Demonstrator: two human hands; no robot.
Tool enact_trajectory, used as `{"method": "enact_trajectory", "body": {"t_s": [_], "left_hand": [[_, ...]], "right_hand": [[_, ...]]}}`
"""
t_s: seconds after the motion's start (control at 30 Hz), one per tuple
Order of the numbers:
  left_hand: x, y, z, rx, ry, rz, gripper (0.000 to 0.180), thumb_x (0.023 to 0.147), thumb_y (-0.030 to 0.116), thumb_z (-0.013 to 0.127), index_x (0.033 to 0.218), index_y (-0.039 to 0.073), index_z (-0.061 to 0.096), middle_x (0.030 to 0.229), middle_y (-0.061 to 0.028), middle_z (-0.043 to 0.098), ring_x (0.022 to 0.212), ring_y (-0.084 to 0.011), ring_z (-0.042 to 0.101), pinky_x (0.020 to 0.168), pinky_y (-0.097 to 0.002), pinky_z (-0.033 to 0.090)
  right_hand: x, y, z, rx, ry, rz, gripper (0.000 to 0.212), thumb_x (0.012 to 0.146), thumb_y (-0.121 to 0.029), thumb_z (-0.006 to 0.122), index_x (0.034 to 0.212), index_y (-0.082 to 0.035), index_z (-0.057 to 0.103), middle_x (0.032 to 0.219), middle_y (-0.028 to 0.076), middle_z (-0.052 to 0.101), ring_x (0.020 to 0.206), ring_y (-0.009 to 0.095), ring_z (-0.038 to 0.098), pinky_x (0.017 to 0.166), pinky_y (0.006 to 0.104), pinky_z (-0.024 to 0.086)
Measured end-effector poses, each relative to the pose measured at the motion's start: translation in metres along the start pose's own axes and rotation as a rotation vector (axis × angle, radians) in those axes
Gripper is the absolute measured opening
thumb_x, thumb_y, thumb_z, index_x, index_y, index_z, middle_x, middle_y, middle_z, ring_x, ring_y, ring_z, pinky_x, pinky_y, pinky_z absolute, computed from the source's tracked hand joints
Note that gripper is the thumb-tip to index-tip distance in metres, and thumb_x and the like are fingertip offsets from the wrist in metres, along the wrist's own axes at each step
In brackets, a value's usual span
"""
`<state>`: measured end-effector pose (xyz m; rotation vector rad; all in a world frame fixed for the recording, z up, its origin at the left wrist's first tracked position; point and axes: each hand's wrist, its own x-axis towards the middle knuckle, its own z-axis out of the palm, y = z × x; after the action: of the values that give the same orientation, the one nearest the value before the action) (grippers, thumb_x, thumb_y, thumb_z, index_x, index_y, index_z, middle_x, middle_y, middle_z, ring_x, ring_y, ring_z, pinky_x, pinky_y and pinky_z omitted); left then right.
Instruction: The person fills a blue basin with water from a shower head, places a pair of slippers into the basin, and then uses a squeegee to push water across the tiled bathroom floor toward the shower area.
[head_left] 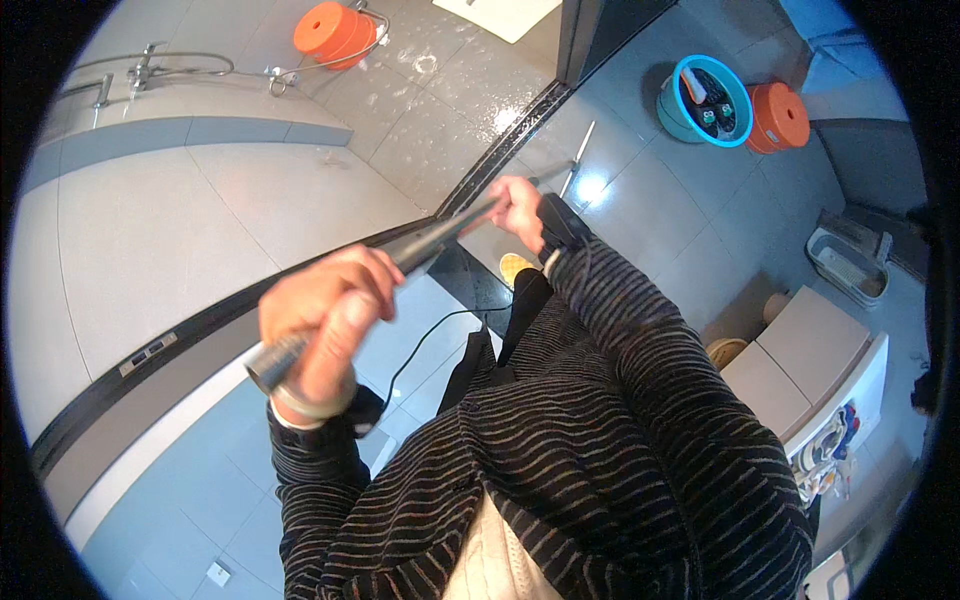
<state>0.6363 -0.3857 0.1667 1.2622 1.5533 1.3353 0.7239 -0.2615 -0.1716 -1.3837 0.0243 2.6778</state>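
Observation:
Both my hands are wrapped round the long metal pole of a floor squeegee [432, 240]. My left hand [325, 310] is closed near the pole's upper end, at the left. Further along, my right hand [515, 212] grips the shaft, with the fingers curled round it. The pole slants away to the upper right, and its thin pale blade [584, 147] rests on the grey tiles beside a bright light reflection. Some of the pole's lower part is hidden behind my right hand. Below that hand, a yellow slipper [514, 267] shows.
A dark door track [510, 135] divides the tiles from a wet floor [420, 110] with an orange stool [330, 32]. At the upper right, a turquoise basin [676, 122] holding dark items stands beside another orange stool [779, 118]. A black cable [425, 332] hangs near my left arm.

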Motion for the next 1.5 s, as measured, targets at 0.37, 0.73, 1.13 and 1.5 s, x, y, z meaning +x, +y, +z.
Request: {"method": "enact_trajectory", "body": {"t_s": [0.37,0.73,1.13,1.5], "left_hand": [[-0.013,0.018,-0.002,0.078,-0.183,0.152,0.025,0.082,0.004,0.061,0.061,0.001,0.048,0.06,-0.0103,0.05,0.057,-0.0274,0.051,0.065,-0.0418,0.048],[-0.031,0.056,-0.024,0.259,0.023,0.178,0.026,0.082,0.004,0.058,0.06,0.0,0.046,0.06,-0.0106,0.05,0.057,-0.0215,0.051,0.061,-0.0336,0.047],[-0.023,-0.113,-0.053,0.056,0.226,-0.354,0.039,0.086,0.015,0.068,0.119,0.003,0.051,0.109,-0.0094,0.06,0.102,-0.0201,0.059,0.088,-0.0337,0.049],[0.06,-0.266,0.016,-1.478,0.448,-0.618,0.032,0.096,0.03,0.048,0.106,-0.001,0.051,0.11,-0.0234,0.061,0.104,-0.0367,0.06,0.094,-0.0507,0.047]], "right_hand": [[0.03,0.014,0.026,0.374,-0.201,0.037,0.011,0.09,-0.01,0.048,0.08,-0.006,0.043,0.06,0.001,0.044,0.053,0.014,0.047,0.059,0.0292,0.044],[-0.08,0.026,0.112,-0.198,-0.103,0.154,0.008,0.084,-0.004,0.054,0.077,-0.004,0.05,0.072,0.008,0.058,0.063,0.023,0.057,0.066,0.0351,0.051],[-0.178,-0.032,0.178,-0.532,-0.325,0.403,0.007,0.09,-0.012,0.047,0.086,-0.006,0.048,0.065,-0.002,0.048,0.054,0.009,0.048,0.047,0.0199,0.039],[-0.195,-0.113,0.185,-1.043,-0.318,0.472,0.006,0.089,-0.011,0.051,0.091,-0.006,0.048,0.066,-0.004,0.045,0.051,0.006,0.046,0.041,0.0225,0.037]]}}
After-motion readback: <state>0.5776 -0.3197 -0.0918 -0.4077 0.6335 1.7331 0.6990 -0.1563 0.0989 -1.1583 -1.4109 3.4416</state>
